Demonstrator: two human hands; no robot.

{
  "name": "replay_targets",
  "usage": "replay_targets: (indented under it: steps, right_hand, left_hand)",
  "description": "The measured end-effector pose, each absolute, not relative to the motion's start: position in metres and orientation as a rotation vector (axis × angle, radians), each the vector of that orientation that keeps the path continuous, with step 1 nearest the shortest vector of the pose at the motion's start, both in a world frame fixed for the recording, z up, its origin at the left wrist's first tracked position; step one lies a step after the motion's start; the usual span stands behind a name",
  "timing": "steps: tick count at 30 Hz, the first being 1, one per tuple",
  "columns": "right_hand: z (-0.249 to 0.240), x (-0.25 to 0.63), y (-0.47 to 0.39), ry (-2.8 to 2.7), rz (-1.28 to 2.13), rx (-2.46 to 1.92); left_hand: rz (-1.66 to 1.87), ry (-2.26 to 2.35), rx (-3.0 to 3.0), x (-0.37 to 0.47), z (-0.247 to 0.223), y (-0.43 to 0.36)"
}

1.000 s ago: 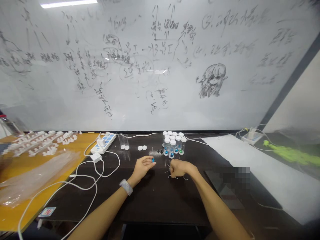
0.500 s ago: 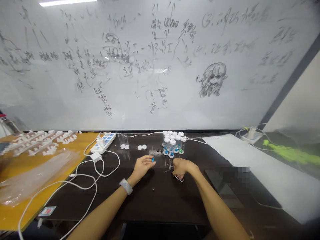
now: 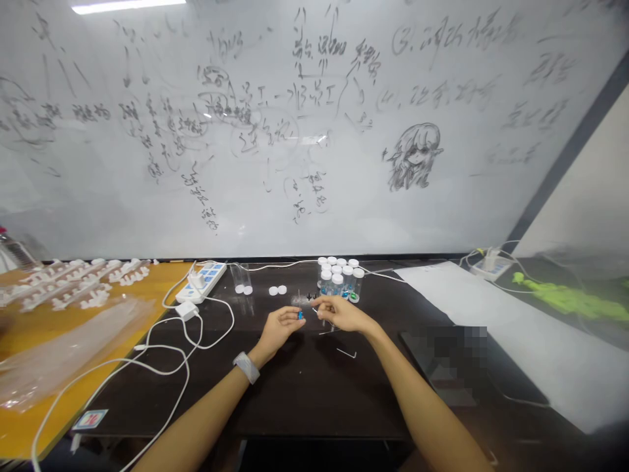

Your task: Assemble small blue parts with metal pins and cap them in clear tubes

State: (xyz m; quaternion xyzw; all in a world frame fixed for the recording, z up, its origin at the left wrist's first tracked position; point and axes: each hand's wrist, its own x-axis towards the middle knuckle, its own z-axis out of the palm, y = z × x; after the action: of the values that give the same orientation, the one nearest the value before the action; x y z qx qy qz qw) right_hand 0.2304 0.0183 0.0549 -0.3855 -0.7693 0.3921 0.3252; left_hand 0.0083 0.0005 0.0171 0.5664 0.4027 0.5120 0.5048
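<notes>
My left hand [image 3: 280, 329] pinches a small blue part [image 3: 300, 315] between thumb and fingertips above the dark table. Just right of it, my right hand [image 3: 339, 313] has its thumb and index finger close together around a thin metal piece [image 3: 316, 311], too small to make out well. Below my right hand lies an L-shaped metal key [image 3: 346, 353], with another thin rod [image 3: 329, 332] above it. Behind the hands stand several clear vials with white caps [image 3: 337, 280], holding blue and green parts. Small black pieces [image 3: 311, 297] lie behind the fingertips.
Two white caps [image 3: 278, 290] and clear vials [image 3: 243, 288] stand at the back left, beside a power strip [image 3: 202, 283] with looping white cables. White plastic parts [image 3: 81, 278] lie on the yellow surface. A dark flat device [image 3: 437, 367] and white sheet [image 3: 491, 328] are right.
My right hand has moved up and left from the L-shaped key towards my left hand, leaving that key on the table. My left hand stays almost where it was with the blue part.
</notes>
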Motion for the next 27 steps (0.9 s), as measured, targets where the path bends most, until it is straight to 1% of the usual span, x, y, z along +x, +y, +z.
replay_targets:
  steps: [5, 9, 22, 27]
  right_hand:
    - [0.048, 0.201, 0.019, -1.561, 1.146, -0.904]
    - [0.038, 0.185, 0.018, -1.381, 1.2, -0.886]
    - [0.034, 0.182, 0.016, -1.325, 1.201, -0.872]
    - [0.029, 0.181, 0.016, -1.385, 1.142, -0.859]
  left_hand:
    - [1.221, 0.902, 1.337, 0.007, 0.017, 0.001]
    - [1.21, 0.842, 1.303, 0.006, 0.017, 0.0]
    - [1.211, 0.79, 1.269, 0.005, 0.017, 0.0]
    - [1.227, 0.815, 1.272, 0.004, 0.014, 0.003]
